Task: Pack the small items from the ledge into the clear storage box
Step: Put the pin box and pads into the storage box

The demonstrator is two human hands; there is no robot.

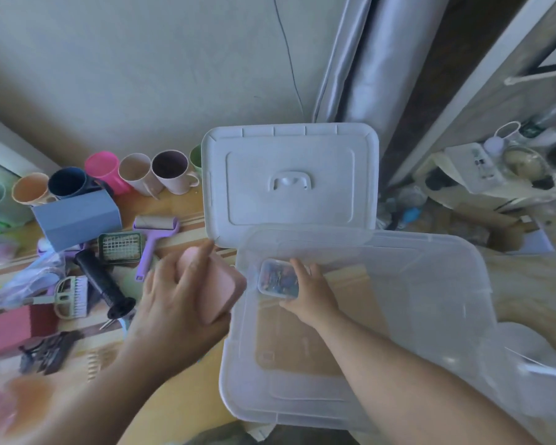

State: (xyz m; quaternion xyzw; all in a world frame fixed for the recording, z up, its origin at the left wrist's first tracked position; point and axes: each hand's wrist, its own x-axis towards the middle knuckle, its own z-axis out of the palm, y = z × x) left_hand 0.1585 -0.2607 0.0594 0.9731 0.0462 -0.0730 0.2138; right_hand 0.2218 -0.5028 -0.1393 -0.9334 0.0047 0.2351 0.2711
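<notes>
The clear box point(398, 316) lies open on the right, its bare floor showing. The left hand point(174, 303) grips a pink case point(219, 290) just outside the box's left wall, long axis slanting toward it. The right hand point(305, 293), already inside, holds a small clear tub point(278, 277) at the far-left corner.

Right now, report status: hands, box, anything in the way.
Left hand grips pink case, beside the box. Right hand holds small clear case inside clear box. Lid off, behind box. Nothing blocking.
</notes>
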